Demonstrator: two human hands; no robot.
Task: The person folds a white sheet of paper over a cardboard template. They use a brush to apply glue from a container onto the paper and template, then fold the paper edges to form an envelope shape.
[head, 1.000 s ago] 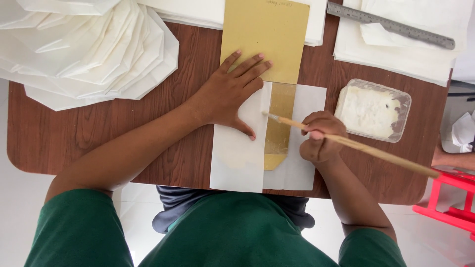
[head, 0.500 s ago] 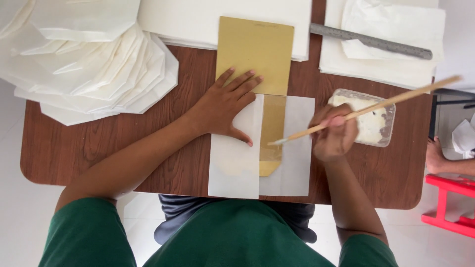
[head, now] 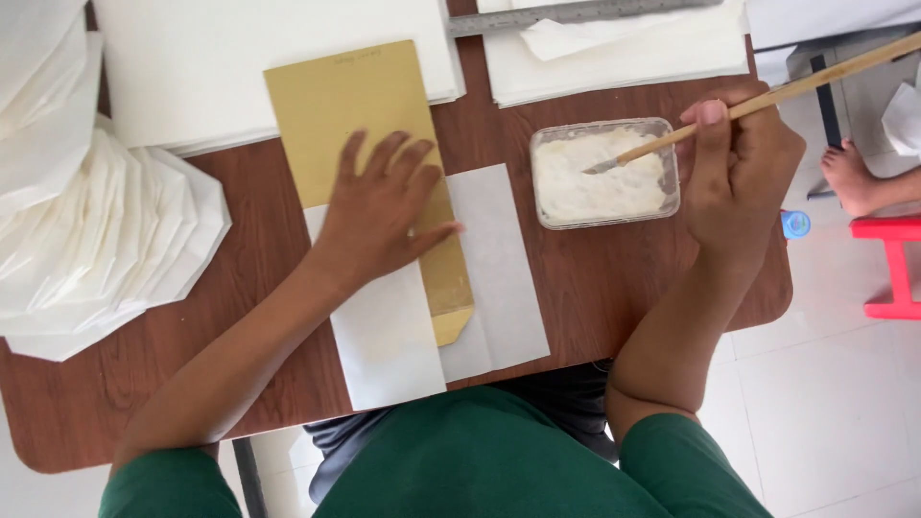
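Observation:
My left hand [head: 379, 216] lies flat, fingers spread, on a long gold paper strip [head: 353, 115] and the white sheet [head: 389, 336] that covers part of it. A second white sheet [head: 499, 259] sits to the right of the gold strip. My right hand [head: 743, 168] grips a thin wooden stick [head: 815, 77]. Its flattened tip dips into white paste in a clear plastic tub [head: 604, 173].
Stacks of folded white paper [head: 96, 230] fill the left of the brown wooden table [head: 614, 288]. More white sheets [head: 192, 67] lie at the back, with a metal ruler [head: 576, 13] across them. A red stool [head: 897, 264] and another person's foot [head: 854, 173] are at right.
My right hand has swung the stick from the gold strip over to the paste tub. My left hand stayed pressed on the papers. The camera view shifted.

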